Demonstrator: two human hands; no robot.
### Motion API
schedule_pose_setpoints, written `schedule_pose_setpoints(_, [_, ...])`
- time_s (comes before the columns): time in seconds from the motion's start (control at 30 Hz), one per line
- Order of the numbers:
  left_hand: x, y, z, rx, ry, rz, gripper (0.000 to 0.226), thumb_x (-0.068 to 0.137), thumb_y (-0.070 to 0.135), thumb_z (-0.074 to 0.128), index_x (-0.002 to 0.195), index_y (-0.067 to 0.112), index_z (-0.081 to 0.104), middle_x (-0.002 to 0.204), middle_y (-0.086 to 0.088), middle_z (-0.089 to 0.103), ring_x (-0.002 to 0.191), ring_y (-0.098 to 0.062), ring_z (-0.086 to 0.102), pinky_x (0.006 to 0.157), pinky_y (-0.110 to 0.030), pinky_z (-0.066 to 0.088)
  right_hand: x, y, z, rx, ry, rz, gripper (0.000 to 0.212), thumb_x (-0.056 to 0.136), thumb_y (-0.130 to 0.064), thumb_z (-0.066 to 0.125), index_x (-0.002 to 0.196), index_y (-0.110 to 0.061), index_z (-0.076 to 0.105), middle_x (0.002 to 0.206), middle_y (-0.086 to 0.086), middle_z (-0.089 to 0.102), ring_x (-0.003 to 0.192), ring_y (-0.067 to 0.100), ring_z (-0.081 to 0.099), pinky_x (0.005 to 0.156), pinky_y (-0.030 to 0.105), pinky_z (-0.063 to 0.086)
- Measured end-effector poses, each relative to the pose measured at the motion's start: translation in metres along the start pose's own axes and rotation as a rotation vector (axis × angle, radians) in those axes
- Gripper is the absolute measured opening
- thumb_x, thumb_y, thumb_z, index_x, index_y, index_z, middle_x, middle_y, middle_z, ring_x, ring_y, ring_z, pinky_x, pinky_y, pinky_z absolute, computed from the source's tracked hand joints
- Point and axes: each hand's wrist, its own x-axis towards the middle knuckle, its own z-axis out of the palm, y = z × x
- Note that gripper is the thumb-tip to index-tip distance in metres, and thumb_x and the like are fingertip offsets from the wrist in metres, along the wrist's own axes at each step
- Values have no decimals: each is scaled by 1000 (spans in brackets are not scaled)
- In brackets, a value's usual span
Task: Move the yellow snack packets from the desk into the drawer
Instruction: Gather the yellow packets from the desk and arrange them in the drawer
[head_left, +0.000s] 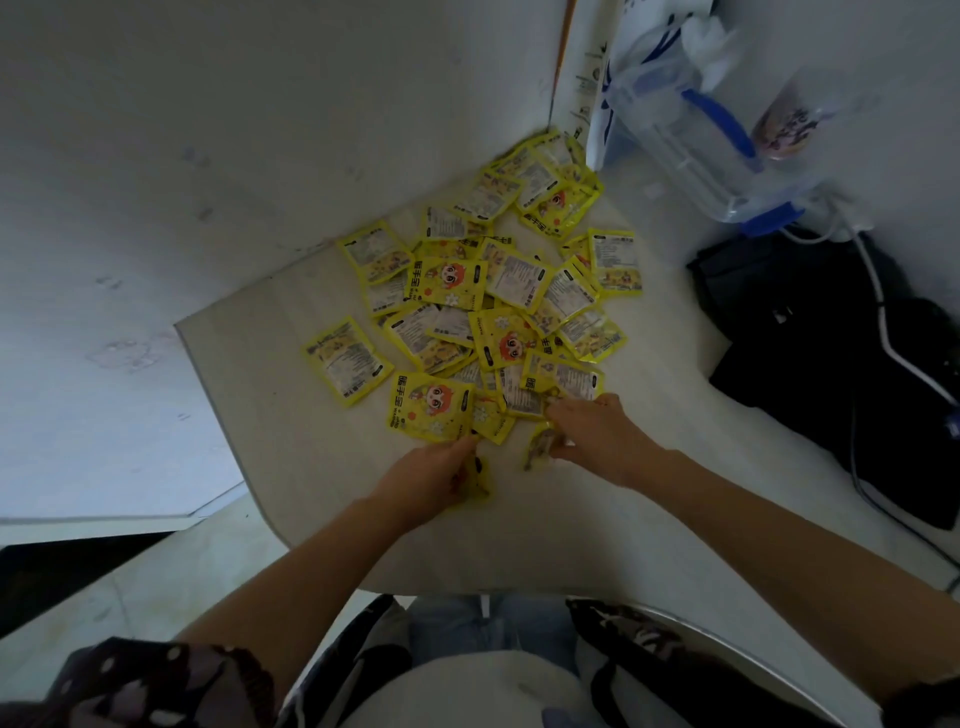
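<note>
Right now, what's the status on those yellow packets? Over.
Left hand grips one packet, right hand another. Pile of yellow packets still on desk. No drawer in view. Black bag right, clear.

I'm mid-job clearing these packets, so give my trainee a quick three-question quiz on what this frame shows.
1. True or false: both the left hand and the right hand already have a grip on a packet.
2. Multiple choice: where do most packets lie? A) in a drawer B) on the desk C) on the black bag
3. Short answer: what stands at the desk's far right corner?

Key
1. True: each hand holds a crumpled yellow packet near the pile's near edge.
2. B; no drawer is in view.
3. A clear plastic container with blue clips.
</note>
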Motion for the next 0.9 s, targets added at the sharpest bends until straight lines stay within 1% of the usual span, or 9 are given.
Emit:
schedule_pose_setpoints(0.1, [8,-6,-27,-37,26,-32,40,84,18,68,119,13,49,107,-8,61,98,-28,58,74,-32,44,6,11,-15,138,55,36,31,91,-38,58,110,-16,50,110,3,58,106,24,56,89,38,37])
schedule_pose_setpoints(0.23, [24,-13,-60,4,87,-58,41,84,20,69,119,13,50,108,-9,63,97,-29,58,73,-37,47,18,26,-28,333,59,152,47,90,-35,60,129,-11,48,130,9,54,119,30,50,97,45,42])
schedule_pose_setpoints(0.37, [41,-22,-74,114,53,-62,38,84,23,69,115,15,48,104,-8,60,95,-29,58,72,-39,49,38,41,-29,434,72,228,44,86,-37,66,119,-11,53,119,10,59,111,29,55,91,47,47])
schedule_pose_setpoints(0.43, [48,-27,-74,164,16,-48,36,84,21,70,113,15,50,104,-7,58,98,-28,57,74,-40,49,47,45,-29,436,56,244,42,85,-35,67,116,-9,54,119,12,58,111,29,54,91,44,46])
schedule_pose_setpoints(0.5, [54,-29,-73,208,-3,-19,34,82,20,71,110,14,52,107,-7,56,104,-28,53,78,-40,49,55,46,-27,402,41,244,37,85,-32,67,109,-5,55,115,15,56,107,30,53,87,39,44])
schedule_pose_setpoints(0.6, [60,-33,-70,325,17,52,52,78,24,75,123,11,53,134,-9,48,123,-30,43,92,-39,44,65,47,-24,336,10,263,35,84,-32,66,99,-4,54,106,19,53,100,34,50,76,35,38])
schedule_pose_setpoints(0.67, [62,-35,-69,370,21,63,62,76,27,76,130,11,50,145,-10,40,130,-30,37,99,-40,43,68,47,-22,323,-12,268,32,84,-32,65,97,-7,51,106,19,52,100,35,49,80,37,39])
schedule_pose_setpoints(0.77, [63,-37,-67,353,9,55,63,77,29,76,131,12,49,136,-9,50,130,-29,38,101,-40,40,70,45,-21,294,-46,265,33,86,-33,63,103,-9,49,107,18,52,103,36,48,85,43,43])
schedule_pose_setpoints(0.9, [59,-38,-64,317,79,68,59,76,25,76,128,11,53,122,-9,57,120,-31,45,95,-40,42,70,41,-22,244,-55,281,44,88,-33,62,120,-8,47,116,16,52,107,37,47,85,43,45])
